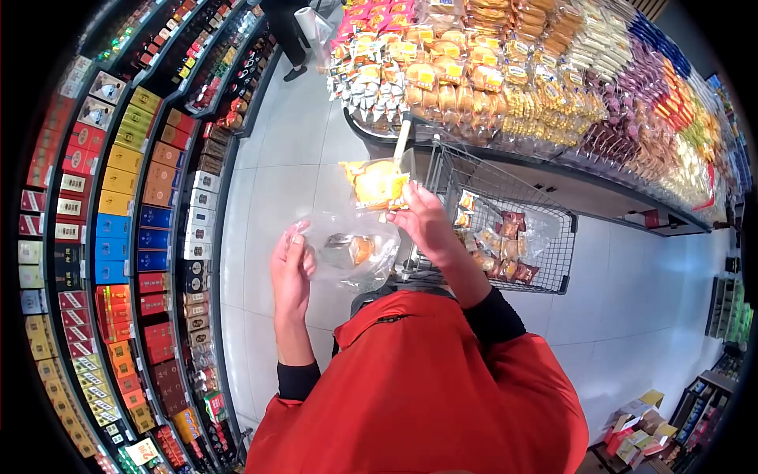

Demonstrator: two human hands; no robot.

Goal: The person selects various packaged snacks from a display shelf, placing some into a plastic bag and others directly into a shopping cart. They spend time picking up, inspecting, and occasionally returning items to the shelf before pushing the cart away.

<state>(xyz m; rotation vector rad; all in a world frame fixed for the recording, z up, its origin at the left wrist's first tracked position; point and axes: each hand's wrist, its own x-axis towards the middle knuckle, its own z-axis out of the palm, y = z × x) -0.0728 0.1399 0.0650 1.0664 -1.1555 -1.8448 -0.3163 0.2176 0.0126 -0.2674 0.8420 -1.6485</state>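
Observation:
My left hand [290, 265] is closed on the edge of a clear plastic bag [377, 265], which hangs open in front of me. Inside the bag lies a round packaged bun [361, 250]. My right hand [427, 221] pinches a packaged pastry [377, 185] in a yellow and orange wrapper, held just above the bag's mouth. To the right of this hand stands a wire shopping cart [565, 251] with several small packaged snacks [512, 249] and a clear bag in it.
A display counter [545, 154] piled with packaged breads and snacks runs along the front and right. Shelves of boxed goods [122, 182] line the left. A person's leg [289, 35] shows at the far end of the aisle. Opened cartons [641, 430] sit at lower right.

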